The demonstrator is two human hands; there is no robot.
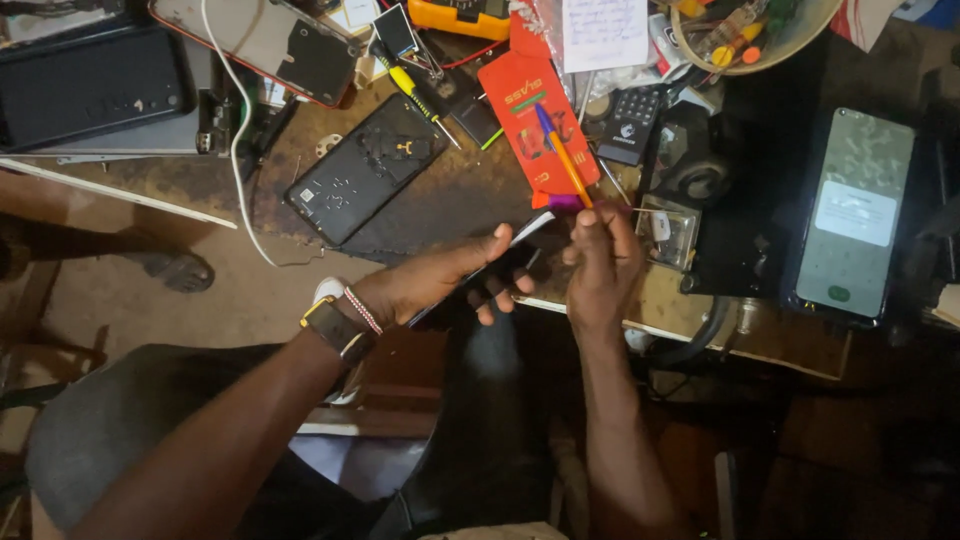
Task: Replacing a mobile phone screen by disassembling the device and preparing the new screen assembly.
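Observation:
My left hand (440, 277) grips a dark phone (505, 262) by its edges, thumb on top, at the front edge of the workbench. My right hand (600, 262) is closed on an orange tool with a blue tip (566, 158) that stands up over a red packet (535, 118); a purple piece (563, 203) shows at its lower end, just above the phone. A watch and a bead bracelet sit on my left wrist.
An opened black phone back (362, 168) lies left of centre. A lit phone (856, 215) rests at right. A yellow screwdriver (418, 95), a white cable (238, 150), a laptop (95, 85), a small keypad device (628, 122) and a bowl of parts (745, 35) crowd the bench.

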